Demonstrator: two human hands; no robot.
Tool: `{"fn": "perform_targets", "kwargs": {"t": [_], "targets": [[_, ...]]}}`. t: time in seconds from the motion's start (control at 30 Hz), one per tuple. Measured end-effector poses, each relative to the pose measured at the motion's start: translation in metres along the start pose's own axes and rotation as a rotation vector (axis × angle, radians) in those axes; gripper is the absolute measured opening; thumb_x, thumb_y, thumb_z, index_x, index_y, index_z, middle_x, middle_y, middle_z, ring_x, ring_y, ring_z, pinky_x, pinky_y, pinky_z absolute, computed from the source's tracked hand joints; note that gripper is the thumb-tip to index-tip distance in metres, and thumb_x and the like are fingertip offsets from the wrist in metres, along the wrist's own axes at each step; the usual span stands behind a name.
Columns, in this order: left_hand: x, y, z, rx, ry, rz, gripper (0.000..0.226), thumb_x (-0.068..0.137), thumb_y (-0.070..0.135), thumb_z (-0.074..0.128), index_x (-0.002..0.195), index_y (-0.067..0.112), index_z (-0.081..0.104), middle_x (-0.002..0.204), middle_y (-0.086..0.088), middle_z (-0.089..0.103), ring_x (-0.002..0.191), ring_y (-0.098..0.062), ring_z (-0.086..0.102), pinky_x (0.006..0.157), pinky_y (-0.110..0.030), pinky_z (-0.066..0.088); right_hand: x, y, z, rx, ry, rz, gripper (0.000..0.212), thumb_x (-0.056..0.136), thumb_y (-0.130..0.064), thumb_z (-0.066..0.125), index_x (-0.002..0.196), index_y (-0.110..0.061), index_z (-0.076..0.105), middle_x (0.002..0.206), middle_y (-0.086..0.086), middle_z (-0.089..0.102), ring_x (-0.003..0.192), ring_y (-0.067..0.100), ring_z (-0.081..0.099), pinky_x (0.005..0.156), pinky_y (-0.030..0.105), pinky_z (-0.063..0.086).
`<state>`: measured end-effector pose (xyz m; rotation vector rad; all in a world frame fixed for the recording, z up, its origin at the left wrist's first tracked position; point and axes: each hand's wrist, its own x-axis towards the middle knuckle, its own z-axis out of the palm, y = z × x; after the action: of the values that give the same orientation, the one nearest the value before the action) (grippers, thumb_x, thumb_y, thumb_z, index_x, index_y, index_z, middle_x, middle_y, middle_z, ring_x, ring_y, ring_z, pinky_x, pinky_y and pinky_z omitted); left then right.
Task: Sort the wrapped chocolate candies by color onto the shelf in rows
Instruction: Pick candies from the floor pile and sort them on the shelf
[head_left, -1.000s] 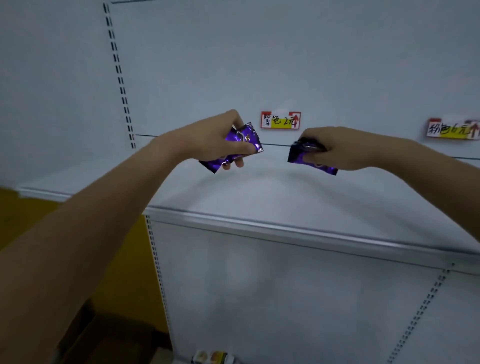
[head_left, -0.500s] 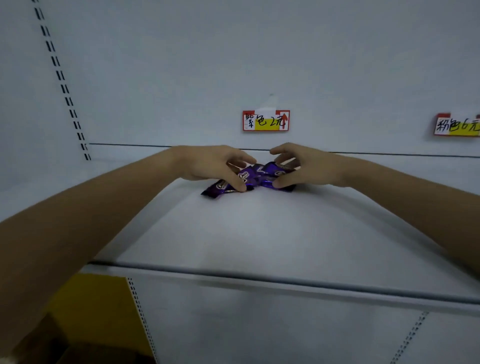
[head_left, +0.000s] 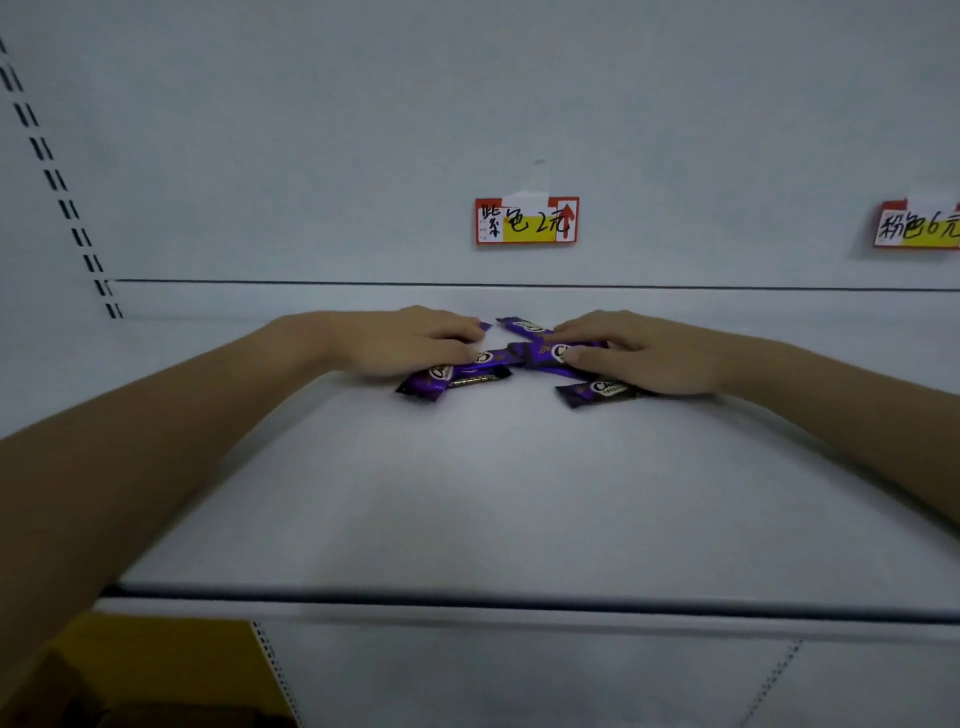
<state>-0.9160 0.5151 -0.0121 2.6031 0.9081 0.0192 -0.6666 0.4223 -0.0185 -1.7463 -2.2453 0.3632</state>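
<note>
Left hand (head_left: 410, 340) and right hand (head_left: 639, 353) press flat, fingers straight, on the purple candies (head_left: 452, 376) piled toward twelve o'clock on the shelf (head_left: 493, 493); a careless sweep could, I judge, scatter them crooked.

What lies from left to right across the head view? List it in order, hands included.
slotted upright → left hand → purple candies between the hands → right hand → right price tag, cut off by the frame edge.
</note>
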Motion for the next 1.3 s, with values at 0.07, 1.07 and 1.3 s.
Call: {"fn": "perform_targets", "kwargs": {"t": [0.07, 1.07, 1.3], "targets": [[0.001, 0.002, -0.001, 0.026, 0.029, -0.026, 0.051, 0.097, 0.048, 0.036, 0.143, 0.027, 0.037, 0.158, 0.007, 0.015, 0.144, -0.006, 0.011, 0.108, -0.018, 0.008, 0.002, -0.001, 0.002, -0.07, 0.005, -0.047, 0.047, 0.096, -0.052, 0.035, 0.132, -0.027, 0.051, 0.122, -0.006, 0.054, 0.118, 0.014, 0.046, 0.101, 0.03, 0.033], [-0.007, 0.009, 0.008, 0.171, 0.126, 0.09, 0.04, 0.1, 0.035, 0.037, 0.138, 0.025, 0.046, 0.145, 0.009, 0.042, 0.132, -0.008, 0.034, 0.105, -0.016, 0.022, -0.011, -0.009, 0.0, -0.007, 0.067, -0.015, 0.035, 0.095, -0.036, 0.048, 0.128, -0.026, 0.058, 0.135, -0.012, 0.052, 0.118, 0.0, 0.044, 0.088, 0.001, 0.029], [-0.006, 0.009, 0.005, 0.071, 0.203, 0.084, 0.066, 0.077, 0.068, 0.038, 0.133, 0.036, 0.049, 0.148, 0.009, 0.037, 0.135, -0.007, 0.031, 0.112, -0.026, 0.022, -0.017, -0.011, -0.003, 0.148, 0.015, -0.048, 0.04, 0.08, -0.052, 0.057, 0.119, -0.043, 0.061, 0.138, -0.021, 0.042, 0.127, -0.011, 0.032, 0.103, 0.014, 0.022]]}}
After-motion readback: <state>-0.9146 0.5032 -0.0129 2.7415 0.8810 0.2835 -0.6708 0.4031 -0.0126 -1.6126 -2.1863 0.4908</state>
